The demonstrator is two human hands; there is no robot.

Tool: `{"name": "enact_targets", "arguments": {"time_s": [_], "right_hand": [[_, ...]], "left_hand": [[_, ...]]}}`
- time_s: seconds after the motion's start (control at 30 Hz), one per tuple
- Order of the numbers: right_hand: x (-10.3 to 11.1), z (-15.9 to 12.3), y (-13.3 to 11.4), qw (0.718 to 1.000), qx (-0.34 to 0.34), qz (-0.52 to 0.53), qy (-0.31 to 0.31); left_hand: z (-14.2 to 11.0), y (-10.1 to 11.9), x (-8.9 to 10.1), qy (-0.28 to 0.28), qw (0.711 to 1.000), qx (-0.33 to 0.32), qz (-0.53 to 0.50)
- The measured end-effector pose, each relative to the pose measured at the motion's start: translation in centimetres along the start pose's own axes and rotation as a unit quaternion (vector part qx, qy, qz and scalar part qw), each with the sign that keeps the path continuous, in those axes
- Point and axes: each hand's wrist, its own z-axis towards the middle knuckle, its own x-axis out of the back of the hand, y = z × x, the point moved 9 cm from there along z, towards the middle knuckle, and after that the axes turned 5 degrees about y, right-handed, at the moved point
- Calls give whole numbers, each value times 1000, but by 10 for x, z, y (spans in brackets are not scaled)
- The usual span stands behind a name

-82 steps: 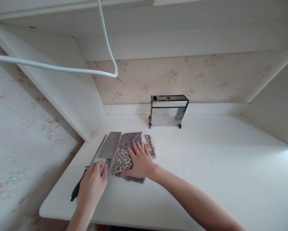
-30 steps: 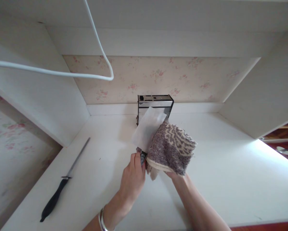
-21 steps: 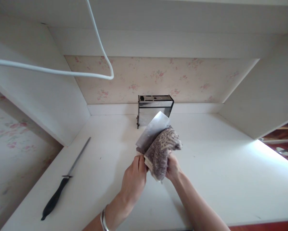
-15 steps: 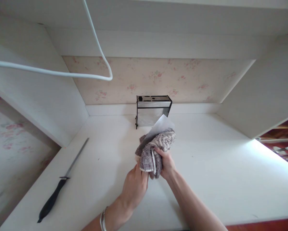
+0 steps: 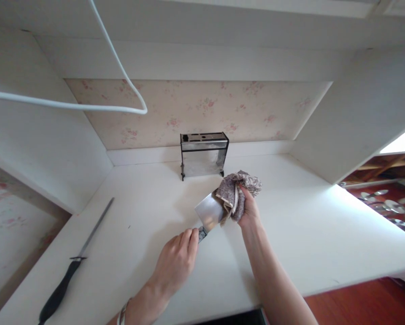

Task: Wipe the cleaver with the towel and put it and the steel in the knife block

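Observation:
My left hand [image 5: 178,258] is closed round the dark handle of a cleaver [image 5: 209,211], whose broad, shiny blade points up and to the right. Bunched in my right hand [image 5: 250,206] is a brown-and-white patterned cloth [image 5: 234,194], folded over the far end of the blade, so the tip is hidden. Both hands are above the white counter [image 5: 148,271]. Behind them, close to the back wall, stands a metal knife block [image 5: 204,158] with slots in its top.
On the left of the counter lies a sharpening steel [image 5: 96,230] with a black handle [image 5: 60,289]. A white cable [image 5: 121,67] hangs at the upper left. Side panels [image 5: 351,104] flank the counter, and a cabinet overhangs it. Shiny metal items [image 5: 388,205] show beyond the right edge.
My right hand and the cloth have slid along the blade, away from the handle, baring the part near the handle. The view has shifted slightly to the right.

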Motion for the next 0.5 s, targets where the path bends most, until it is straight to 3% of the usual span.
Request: {"name": "enact_targets", "arguments": {"time_s": [0.07,0.17,0.23,0.3,0.37,0.43,0.5], "right_hand": [[3,2,-12,1000,4,19,-4],[-5,-1,-34,995,28,58,-81],[-10,-6,-46,988,51,80,-119],[-11,-12,-52,983,76,95,-135],[-11,-16,-48,982,88,97,-140],[-10,-19,-35,985,79,72,-136],[-11,-23,-17,989,60,14,-136]], "left_hand": [[-3,-10,12,30,999,12,11],[-12,-30,32,82,995,49,-3],[-18,-47,44,110,987,104,-62],[-24,-68,53,124,956,202,-174],[-27,-82,53,121,881,306,-341],[-25,-81,47,116,764,373,-514],[-16,-70,39,113,650,394,-640]]}}
